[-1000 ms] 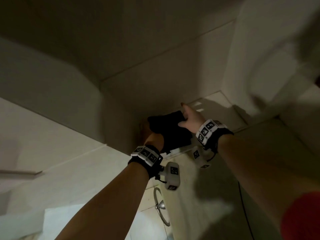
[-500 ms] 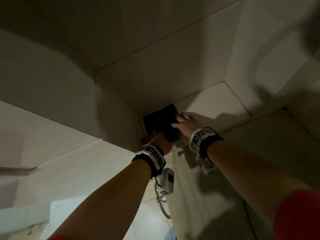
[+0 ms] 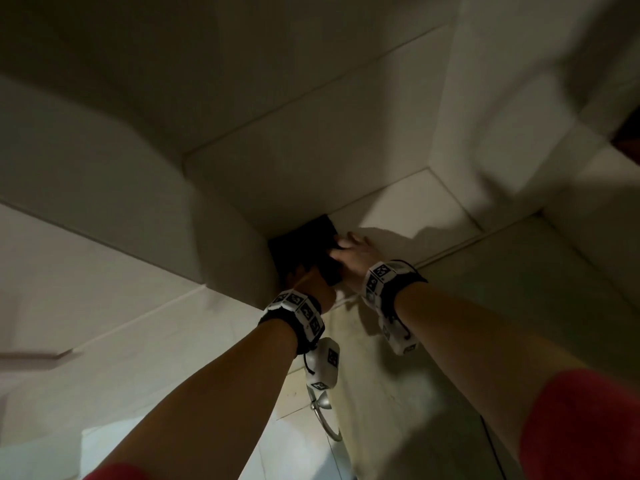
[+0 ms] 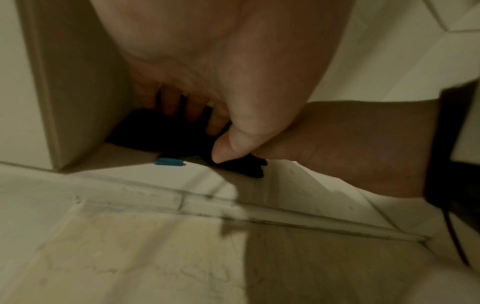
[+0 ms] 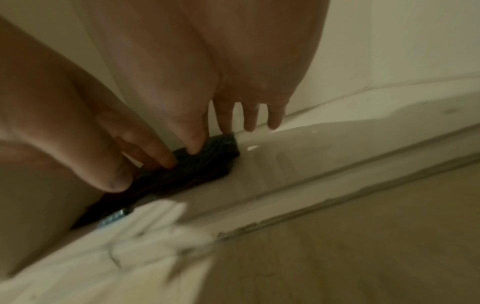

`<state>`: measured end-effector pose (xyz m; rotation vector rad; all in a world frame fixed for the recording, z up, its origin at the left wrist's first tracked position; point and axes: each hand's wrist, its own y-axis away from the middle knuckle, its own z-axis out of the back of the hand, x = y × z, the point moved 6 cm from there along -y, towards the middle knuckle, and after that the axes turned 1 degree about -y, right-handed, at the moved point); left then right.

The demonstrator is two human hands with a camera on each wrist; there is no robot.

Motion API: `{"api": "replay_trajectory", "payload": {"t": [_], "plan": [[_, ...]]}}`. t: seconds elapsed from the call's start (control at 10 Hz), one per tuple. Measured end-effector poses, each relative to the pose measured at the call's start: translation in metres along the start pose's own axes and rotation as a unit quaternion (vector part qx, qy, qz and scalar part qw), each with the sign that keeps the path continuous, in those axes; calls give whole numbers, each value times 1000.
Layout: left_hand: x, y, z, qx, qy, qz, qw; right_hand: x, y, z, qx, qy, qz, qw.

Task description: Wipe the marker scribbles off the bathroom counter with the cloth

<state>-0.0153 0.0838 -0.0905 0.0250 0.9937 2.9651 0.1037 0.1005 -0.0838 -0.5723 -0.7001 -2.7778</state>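
A folded black cloth [image 3: 304,244] lies on a pale tiled ledge [image 3: 415,209], tucked into the corner where the walls meet. My left hand [image 3: 311,285] reaches it from below; in the left wrist view its thumb [image 4: 228,148] and fingers pinch the cloth [image 4: 155,131]. My right hand [image 3: 353,254] lies on the cloth's right edge with straight fingers [image 5: 193,148] pressing the cloth [image 5: 207,164] down. A small blue tag [image 4: 168,161] sticks out under the cloth. No counter and no marker scribbles are in view.
Pale tiled walls [image 3: 311,133] close in on all sides of the corner. A metal towel ring [image 3: 325,420] hangs on the wall below my left wrist. A blurred white thing [image 5: 145,226] fills the near left of the right wrist view.
Both hands have pushed the cloth deeper into the corner. It was bunched between the hands and now lies flat on the ledge.
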Motion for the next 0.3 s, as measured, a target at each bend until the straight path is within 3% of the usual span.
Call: {"api": "replay_trajectory", "payload": {"t": [0.1,0.3], "plan": [[-9,13,9,-2,-15,-38,999,0,12,12,-18,-15,-33,999],[-28,45,53,-67,-38,-103,992,-2,44,52,-52,8,-123,991]]}}
